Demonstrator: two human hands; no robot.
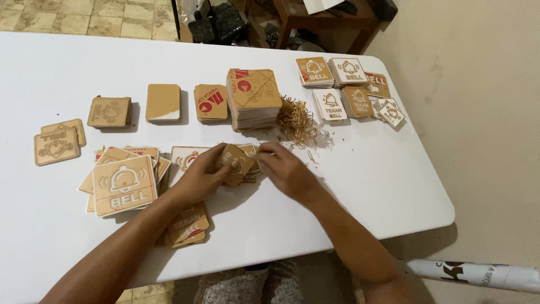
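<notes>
Just in front of the tall stack of square wooden plaques [254, 98] that stands at the middle of the white table [360, 186], the person is working both hands over a small engraved tile [235, 164] — the left hand [201, 177] is closing its fingers round the tile's near edge and holding it tilted up, while the right hand [284, 169] is pinching at its far side, though whether those fingertips are gripping the tile itself or a scrap coming off it cannot be told from this view. A few more tiles [250, 163] are lying under and behind the held one. Right of the tall stack, a heap of curly wood shavings [295, 119] is lying, and beyond it small piles of white and brown bell signs [349, 87] are sitting in a neat cluster — these look, as a judgement, like finished pieces. Left of the tall stack, short piles of plain and printed plaques [163, 103] are standing in a row, and nearer the person a loose fan of larger bell plaques [124, 183] is spreading out, with another small pile [188, 225] half hidden under the left forearm. Judging by the height of the tall stack against the small finished cluster, much seems left to handle.
</notes>
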